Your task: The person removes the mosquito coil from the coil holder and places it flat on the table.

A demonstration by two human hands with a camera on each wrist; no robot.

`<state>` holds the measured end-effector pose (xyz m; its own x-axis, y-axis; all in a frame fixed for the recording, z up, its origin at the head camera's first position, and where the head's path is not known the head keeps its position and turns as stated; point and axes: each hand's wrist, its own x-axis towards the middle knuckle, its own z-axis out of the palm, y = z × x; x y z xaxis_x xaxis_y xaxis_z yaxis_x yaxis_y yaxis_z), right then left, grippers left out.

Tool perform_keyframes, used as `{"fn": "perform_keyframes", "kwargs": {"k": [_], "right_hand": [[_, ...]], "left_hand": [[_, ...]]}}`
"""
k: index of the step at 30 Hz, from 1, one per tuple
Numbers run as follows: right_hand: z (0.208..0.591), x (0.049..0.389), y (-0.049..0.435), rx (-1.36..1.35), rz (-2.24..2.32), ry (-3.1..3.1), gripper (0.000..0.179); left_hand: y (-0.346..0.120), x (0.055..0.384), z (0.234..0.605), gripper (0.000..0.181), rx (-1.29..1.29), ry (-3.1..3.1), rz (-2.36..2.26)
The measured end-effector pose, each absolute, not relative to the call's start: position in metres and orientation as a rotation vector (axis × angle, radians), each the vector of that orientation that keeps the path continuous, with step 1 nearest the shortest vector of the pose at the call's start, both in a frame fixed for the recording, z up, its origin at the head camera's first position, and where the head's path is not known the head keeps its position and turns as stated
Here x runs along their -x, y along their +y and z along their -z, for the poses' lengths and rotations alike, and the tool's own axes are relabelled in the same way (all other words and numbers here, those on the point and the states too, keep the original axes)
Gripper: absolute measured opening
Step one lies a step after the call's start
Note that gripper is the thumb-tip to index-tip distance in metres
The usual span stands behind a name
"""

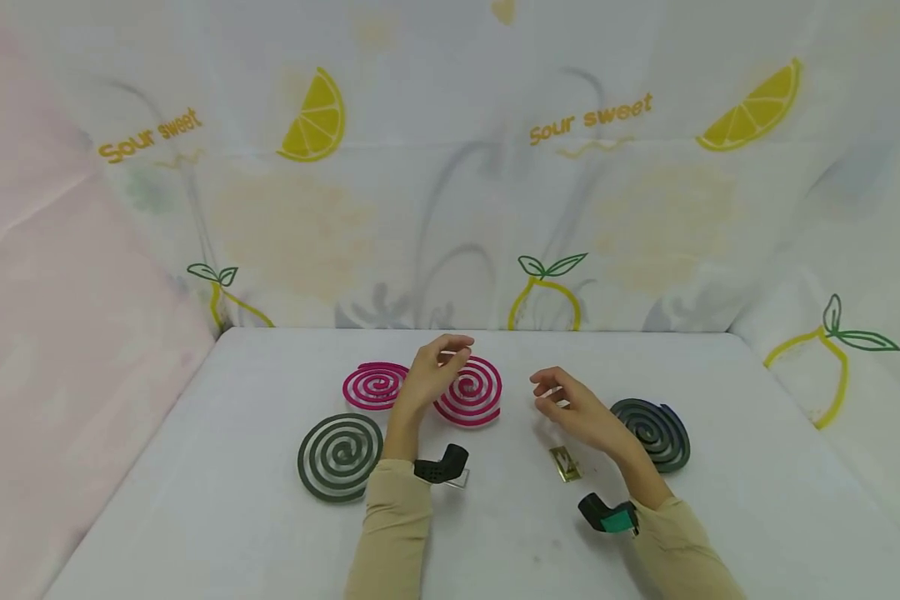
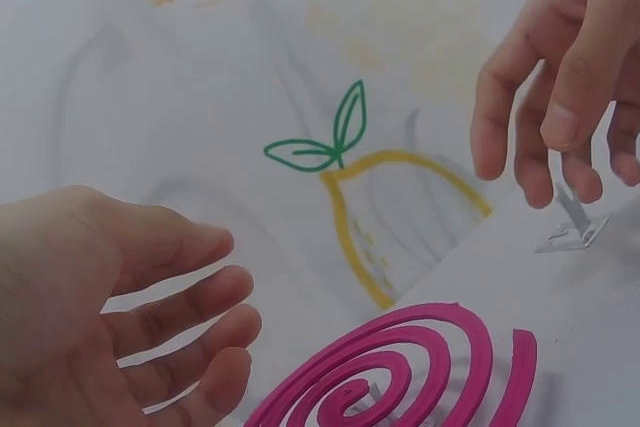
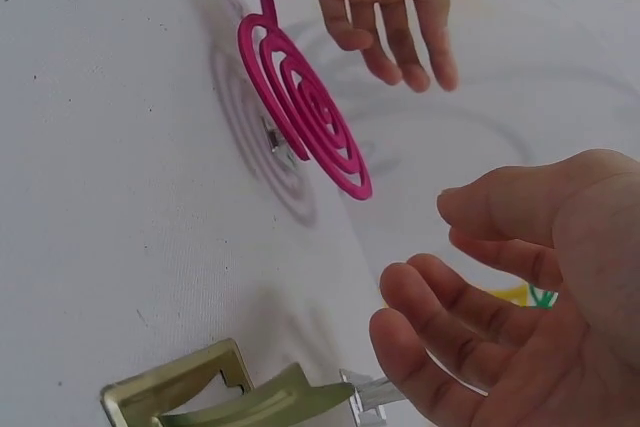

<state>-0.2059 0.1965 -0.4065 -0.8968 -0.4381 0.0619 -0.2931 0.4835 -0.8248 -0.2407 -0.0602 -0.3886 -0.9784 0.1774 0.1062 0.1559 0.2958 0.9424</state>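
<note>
My left hand (image 1: 429, 375) hovers beside a pink mosquito coil (image 1: 467, 386), its fingers loosely bent with nothing in them. In the right wrist view, that coil (image 3: 320, 112) is propped off the table on a small metal stand (image 3: 277, 137) and casts a spiral shadow. My right hand (image 1: 581, 412) is held in the air between this coil and a dark coil (image 1: 645, 429), fingers relaxed and apart. Beneath it, a gold-coloured metal stand (image 1: 566, 464) lies on the table. No coil or stand is in either hand.
A second pink coil (image 1: 375, 386) sits behind my left forearm, and a dark green coil (image 1: 333, 458) is left of it. A silver metal stand (image 1: 459, 481) shows by the left wrist. Printed cloth (image 1: 420, 208) hangs behind the white table (image 1: 195, 500).
</note>
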Motion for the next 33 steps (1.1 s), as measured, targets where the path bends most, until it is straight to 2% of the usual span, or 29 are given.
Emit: {"fn": "perform_keyframes", "kwargs": {"k": [4, 13, 33], "right_hand": [[0.407, 0.208, 0.192, 0.635, 1.398, 2.532, 0.039], [0.407, 0.213, 0.175, 0.603, 1.413, 2.500, 0.045], [0.415, 0.223, 0.146, 0.316, 1.554, 2.353, 0.054]], "left_hand": [[-0.064, 0.241, 0.389, 0.027, -0.325, 2.611, -1.790], [-0.069, 0.242, 0.393, 0.027, -0.159, 2.727, -1.753], [-0.071, 0.239, 0.399, 0.038, -0.166, 2.772, -1.449]]}}
